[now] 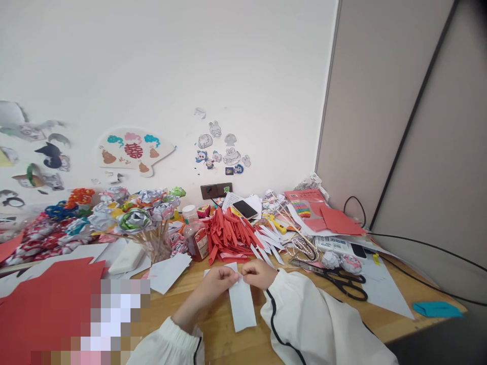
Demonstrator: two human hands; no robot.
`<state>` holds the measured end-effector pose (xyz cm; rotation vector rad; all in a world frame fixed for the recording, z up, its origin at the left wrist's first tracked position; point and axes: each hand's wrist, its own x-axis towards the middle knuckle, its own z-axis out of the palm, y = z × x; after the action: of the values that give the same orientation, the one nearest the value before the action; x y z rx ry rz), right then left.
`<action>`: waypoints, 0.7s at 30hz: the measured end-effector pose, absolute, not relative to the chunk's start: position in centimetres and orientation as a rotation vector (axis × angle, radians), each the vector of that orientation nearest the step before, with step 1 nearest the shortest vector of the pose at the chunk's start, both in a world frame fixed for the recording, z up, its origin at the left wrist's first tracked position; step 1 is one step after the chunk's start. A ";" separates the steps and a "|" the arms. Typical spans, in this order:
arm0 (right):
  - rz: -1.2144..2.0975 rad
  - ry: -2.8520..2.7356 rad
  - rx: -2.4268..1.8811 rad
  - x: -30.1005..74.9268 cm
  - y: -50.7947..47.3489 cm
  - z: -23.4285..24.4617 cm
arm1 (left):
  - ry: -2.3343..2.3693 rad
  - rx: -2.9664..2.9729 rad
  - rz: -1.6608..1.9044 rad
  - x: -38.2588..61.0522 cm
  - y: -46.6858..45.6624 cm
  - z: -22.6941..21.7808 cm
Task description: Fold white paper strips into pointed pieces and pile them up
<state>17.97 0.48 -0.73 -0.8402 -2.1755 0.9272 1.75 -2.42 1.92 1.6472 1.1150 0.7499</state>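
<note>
A narrow strip of white paper (pixel 243 306) hangs down toward me between my two hands, just above the wooden table. My left hand (pixel 218 280) pinches its left side near the upper part, thumb against the fingers. Opposite it, my right hand (pixel 261 274) has its fingers curled at the strip's right edge. Both hands almost touch each other. Right behind them lies a heap of folded red paper strips (pixel 230 235), with several folded white strips (pixel 268 243) at its right side.
A glass bottle (pixel 196 238) and paper flowers on sticks (pixel 137 219) stand at the left. Red sheets (pixel 57 299) cover the left front. Black-handled scissors (pixel 346 284), a phone (pixel 245 209), bead strings (pixel 302 249) and a blue packet (pixel 437 309) lie toward the back and right.
</note>
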 end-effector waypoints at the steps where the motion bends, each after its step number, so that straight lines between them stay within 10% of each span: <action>1: 0.935 -2.176 -0.838 18.0 0.5 -0.8 | 1.103 1.655 0.748 1.8 -2.5 2.0; 21: 1.070 -1.969 -0.793 17.7 0.9 -1.2 | 1.124 1.692 0.890 2.3 -2.5 0.5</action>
<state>17.73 0.88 -1.24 -0.7933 -1.9686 1.0700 2.31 -2.47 0.49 1.6922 1.1238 0.8900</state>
